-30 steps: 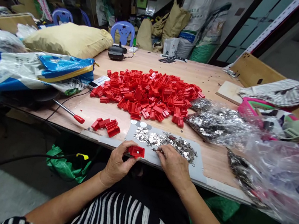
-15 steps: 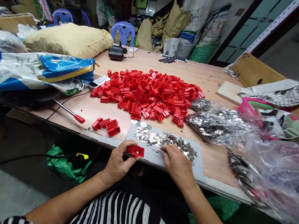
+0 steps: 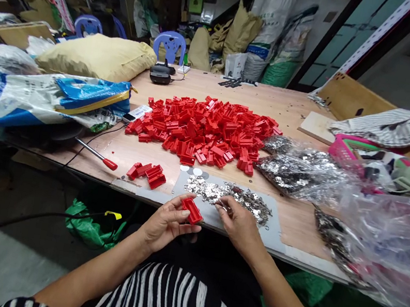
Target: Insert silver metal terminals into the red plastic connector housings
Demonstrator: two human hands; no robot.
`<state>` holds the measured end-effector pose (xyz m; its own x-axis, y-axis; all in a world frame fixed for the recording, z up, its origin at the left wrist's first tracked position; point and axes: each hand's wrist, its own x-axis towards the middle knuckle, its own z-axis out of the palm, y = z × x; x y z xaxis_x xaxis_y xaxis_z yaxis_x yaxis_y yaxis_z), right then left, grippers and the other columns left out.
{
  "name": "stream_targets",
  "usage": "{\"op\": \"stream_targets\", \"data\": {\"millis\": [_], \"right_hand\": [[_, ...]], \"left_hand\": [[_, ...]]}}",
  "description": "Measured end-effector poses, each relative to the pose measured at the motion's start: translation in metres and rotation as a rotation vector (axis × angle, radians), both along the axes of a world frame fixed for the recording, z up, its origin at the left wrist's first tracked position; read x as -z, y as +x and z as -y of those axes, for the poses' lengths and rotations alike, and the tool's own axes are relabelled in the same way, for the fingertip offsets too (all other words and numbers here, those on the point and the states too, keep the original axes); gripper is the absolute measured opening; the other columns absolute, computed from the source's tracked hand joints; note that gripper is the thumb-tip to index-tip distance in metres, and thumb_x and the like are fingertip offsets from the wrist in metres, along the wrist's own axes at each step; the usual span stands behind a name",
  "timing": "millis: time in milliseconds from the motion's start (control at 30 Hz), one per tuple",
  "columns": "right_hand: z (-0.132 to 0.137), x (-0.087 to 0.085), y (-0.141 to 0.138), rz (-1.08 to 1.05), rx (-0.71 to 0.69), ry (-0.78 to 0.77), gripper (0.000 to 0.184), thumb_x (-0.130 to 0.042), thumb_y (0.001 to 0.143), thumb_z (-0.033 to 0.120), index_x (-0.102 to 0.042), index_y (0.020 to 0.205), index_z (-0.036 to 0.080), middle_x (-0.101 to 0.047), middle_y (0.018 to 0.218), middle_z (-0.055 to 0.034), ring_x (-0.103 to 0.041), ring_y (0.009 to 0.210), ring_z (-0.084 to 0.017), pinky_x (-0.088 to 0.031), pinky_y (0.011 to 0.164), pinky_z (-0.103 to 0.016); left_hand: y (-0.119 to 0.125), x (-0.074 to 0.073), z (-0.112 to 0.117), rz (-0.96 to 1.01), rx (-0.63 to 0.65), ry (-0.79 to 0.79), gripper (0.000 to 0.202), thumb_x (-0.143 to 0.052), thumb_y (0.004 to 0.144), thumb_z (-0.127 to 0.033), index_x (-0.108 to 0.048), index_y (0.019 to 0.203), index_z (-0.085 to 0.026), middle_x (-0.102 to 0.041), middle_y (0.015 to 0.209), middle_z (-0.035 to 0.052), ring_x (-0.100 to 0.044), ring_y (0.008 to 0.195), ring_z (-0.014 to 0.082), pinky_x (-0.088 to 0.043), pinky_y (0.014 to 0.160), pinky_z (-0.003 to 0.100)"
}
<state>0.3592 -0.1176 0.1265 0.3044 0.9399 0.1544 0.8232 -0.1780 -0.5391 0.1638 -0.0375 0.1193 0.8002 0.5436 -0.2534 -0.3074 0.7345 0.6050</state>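
My left hand (image 3: 168, 220) is closed on a small red plastic housing (image 3: 192, 210), held tilted just off the near table edge. My right hand (image 3: 237, 221) rests on the grey board (image 3: 274, 233), its fingertips pinched at the near edge of a heap of small shiny metal clips (image 3: 229, 195); what they pinch is too small to name. Behind the board lies a large pile of red housings (image 3: 204, 130). A few separate red housings (image 3: 147, 173) lie to the left of the board.
Clear bags of metal parts (image 3: 297, 169) crowd the right side, beside a pink basket (image 3: 347, 148). A red-handled screwdriver (image 3: 97, 155), a blue-white sack (image 3: 42, 95) and a tan sack (image 3: 96, 54) occupy the left. A black device (image 3: 160, 74) sits at the back.
My left hand has turned the red housing to a tilt and lowered it slightly. My right hand has gone out into the metal clips and come back a little toward the housing.
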Motion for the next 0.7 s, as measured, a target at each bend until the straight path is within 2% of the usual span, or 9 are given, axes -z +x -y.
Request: {"op": "stream_targets", "data": {"millis": [100,200,300,433,700], "right_hand": [[0.001,-0.012,-0.005,-0.217,-0.073,0.052,0.013,-0.05,0.09,0.032,-0.057,0.089,0.021,-0.065,0.076,0.0004,-0.056,0.061,-0.013,-0.041,0.058,-0.024],[0.001,-0.021,-0.013,-0.292,-0.134,0.07,0.013,-0.053,0.089,0.032,-0.059,0.086,0.02,-0.062,0.071,0.0014,-0.052,0.058,-0.012,-0.04,0.056,-0.023],[0.002,-0.024,-0.017,-0.29,-0.165,0.079,0.014,-0.051,0.09,0.031,-0.06,0.087,0.02,-0.064,0.072,0.0004,-0.054,0.06,-0.012,-0.042,0.057,-0.023],[0.003,-0.02,-0.018,-0.24,-0.238,0.113,0.011,-0.052,0.09,0.025,-0.062,0.088,0.021,-0.067,0.079,-0.0017,-0.061,0.07,-0.014,-0.046,0.065,-0.025],[0.005,-0.016,-0.014,-0.164,-0.364,0.165,0.013,-0.05,0.09,0.02,-0.063,0.088,0.021,-0.069,0.084,-0.0045,-0.064,0.077,-0.016,-0.05,0.071,-0.028]], "left_hand": [[0.0,0.001,0.001,0.007,0.058,-0.083,0.045,-0.065,0.079,-0.015,-0.053,0.122,-0.02,-0.064,0.096,0.0054,-0.068,0.083,0.0168,-0.054,0.074,0.027],[0.002,0.001,0.004,0.023,0.107,-0.138,0.04,-0.063,0.08,-0.016,-0.053,0.119,-0.019,-0.064,0.087,0.0048,-0.068,0.073,0.0149,-0.051,0.06,0.019],[0.005,0.002,0.006,0.034,0.128,-0.168,0.031,-0.064,0.081,-0.019,-0.055,0.11,-0.017,-0.063,0.082,0.0044,-0.067,0.066,0.0128,-0.048,0.053,0.016],[0.006,0.004,0.007,0.025,0.119,-0.203,0.023,-0.065,0.08,-0.02,-0.055,0.101,-0.015,-0.063,0.081,0.0051,-0.065,0.063,0.0112,-0.047,0.051,0.015],[0.009,0.012,0.009,-0.017,0.122,-0.23,0.017,-0.062,0.082,-0.022,-0.056,0.094,-0.011,-0.065,0.077,0.0074,-0.066,0.061,0.0122,-0.047,0.047,0.014]]}}
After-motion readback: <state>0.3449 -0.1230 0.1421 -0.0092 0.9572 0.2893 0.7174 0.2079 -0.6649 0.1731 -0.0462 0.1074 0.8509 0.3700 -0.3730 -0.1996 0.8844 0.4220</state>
